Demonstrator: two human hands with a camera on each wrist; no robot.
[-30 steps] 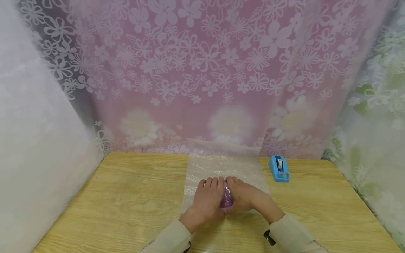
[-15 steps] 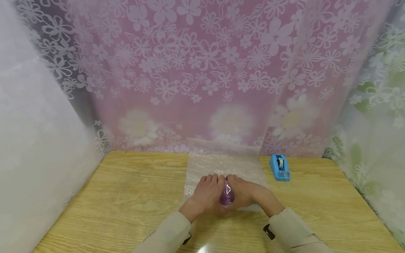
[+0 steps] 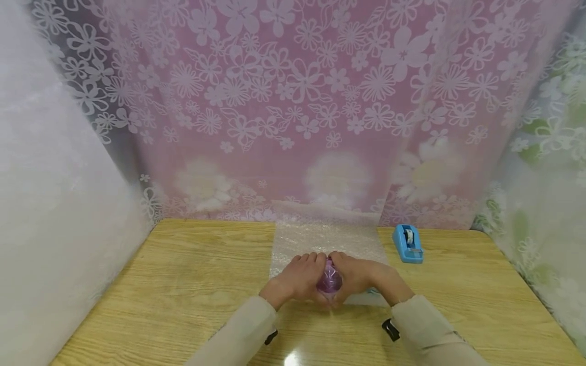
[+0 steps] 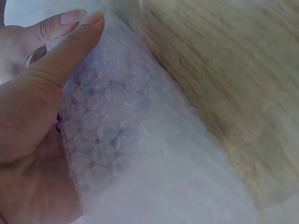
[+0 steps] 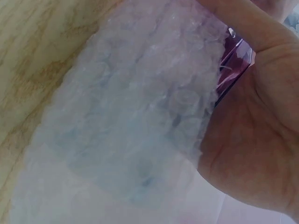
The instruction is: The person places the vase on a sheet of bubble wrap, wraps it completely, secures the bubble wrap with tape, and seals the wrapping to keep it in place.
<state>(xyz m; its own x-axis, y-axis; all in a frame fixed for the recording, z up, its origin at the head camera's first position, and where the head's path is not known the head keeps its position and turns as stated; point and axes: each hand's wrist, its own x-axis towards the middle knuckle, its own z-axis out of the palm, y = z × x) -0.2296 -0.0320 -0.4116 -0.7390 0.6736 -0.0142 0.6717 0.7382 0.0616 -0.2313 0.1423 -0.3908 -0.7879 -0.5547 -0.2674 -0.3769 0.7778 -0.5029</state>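
A shiny, faceted purple object (image 3: pixel 329 278) sits between my two hands, its ends hidden by them. Under it lies a clear sheet of bubble wrap (image 3: pixel 329 236), whose near part is raised against the object. My left hand (image 3: pixel 299 277) curls its fingers over the far side, while its thumb (image 4: pixel 70 51) presses the bubble wrap (image 4: pixel 112 121) from the near side. Opposite, my right hand (image 3: pixel 357 277) holds the object and wrap the same way. A sliver of purple shows beside the palm in the right wrist view. The thumbs nearly meet.
A blue tape dispenser (image 3: pixel 407 244) stands at the back right of the wooden table (image 3: pixel 206 274). The wrap's far end reaches up the pink flowered curtain (image 3: pixel 293 101) behind the table. A small teal patch (image 3: pixel 373 291) shows by the right wrist.
Both hands keep their hold and have shifted slightly with the purple object. More of the object now shows between them, and the teal patch by the right wrist has come into view.
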